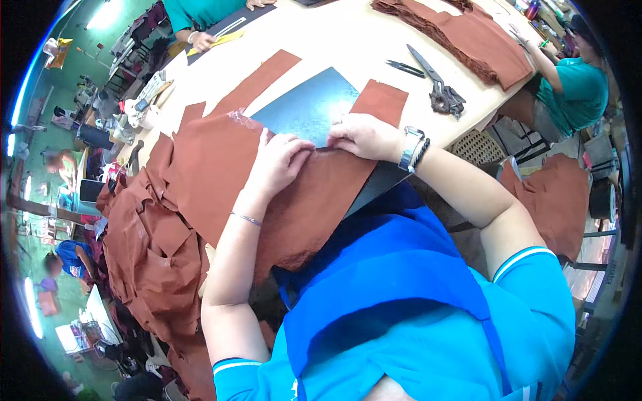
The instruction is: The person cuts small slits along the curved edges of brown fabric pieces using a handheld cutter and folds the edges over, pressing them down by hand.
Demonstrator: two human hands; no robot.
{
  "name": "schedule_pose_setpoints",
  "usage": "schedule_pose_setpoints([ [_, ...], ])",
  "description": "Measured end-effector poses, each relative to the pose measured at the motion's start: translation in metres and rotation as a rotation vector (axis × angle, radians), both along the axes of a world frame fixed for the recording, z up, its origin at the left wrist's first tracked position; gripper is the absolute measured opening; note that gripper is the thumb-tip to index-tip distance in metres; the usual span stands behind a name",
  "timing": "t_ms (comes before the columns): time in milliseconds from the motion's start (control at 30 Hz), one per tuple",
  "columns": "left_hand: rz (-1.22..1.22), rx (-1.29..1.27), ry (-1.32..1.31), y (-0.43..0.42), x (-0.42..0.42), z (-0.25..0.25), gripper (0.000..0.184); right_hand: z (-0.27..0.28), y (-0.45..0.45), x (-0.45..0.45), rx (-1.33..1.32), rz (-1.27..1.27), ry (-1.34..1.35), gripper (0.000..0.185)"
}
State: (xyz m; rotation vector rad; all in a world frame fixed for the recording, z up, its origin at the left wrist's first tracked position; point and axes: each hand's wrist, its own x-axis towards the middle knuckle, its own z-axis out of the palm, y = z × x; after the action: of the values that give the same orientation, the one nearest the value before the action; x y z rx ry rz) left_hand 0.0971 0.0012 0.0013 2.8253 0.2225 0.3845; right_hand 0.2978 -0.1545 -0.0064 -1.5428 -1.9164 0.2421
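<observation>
A large reddish-brown sheet point(287, 207) lies over the table's near edge and partly over a dark glossy board point(304, 100). My left hand point(279, 160) rests on the sheet, its fingertips pinched at the sheet's upper edge. Close to its right, my right hand point(364, 137) pinches the same edge, with a watch and a dark bracelet on the wrist. A thin dark strip shows between the two hands. Narrower brown pieces point(264, 77) lie beyond the sheet, and another brown piece point(381, 100) sits right of the board.
Large scissors point(441, 93) and small black snips point(404, 68) lie on the table point(321, 33) at right. Brown sheets are stacked point(468, 40) at the far right. Crumpled brown material point(150, 254) hangs at left. Co-workers sit at the far side and at right.
</observation>
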Motion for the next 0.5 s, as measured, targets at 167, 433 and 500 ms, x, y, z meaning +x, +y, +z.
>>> schedule_pose_setpoints([
  [167, -0.069, 0.275, -0.052, 0.021, -0.012, -0.011, 0.021, -0.011, -0.008, -0.004, 0.162, 0.031, -0.249, 0.016],
  [433, -0.100, 0.385, -0.137, 0.022, -0.015, -0.016, 0.027, 0.001, -0.023, -0.037, 0.103, -0.167, -0.616, 0.027],
  [500, -0.103, 0.354, -0.144, 0.023, -0.015, -0.015, 0.026, 0.002, -0.020, -0.043, 0.102, -0.186, -0.648, 0.029],
])
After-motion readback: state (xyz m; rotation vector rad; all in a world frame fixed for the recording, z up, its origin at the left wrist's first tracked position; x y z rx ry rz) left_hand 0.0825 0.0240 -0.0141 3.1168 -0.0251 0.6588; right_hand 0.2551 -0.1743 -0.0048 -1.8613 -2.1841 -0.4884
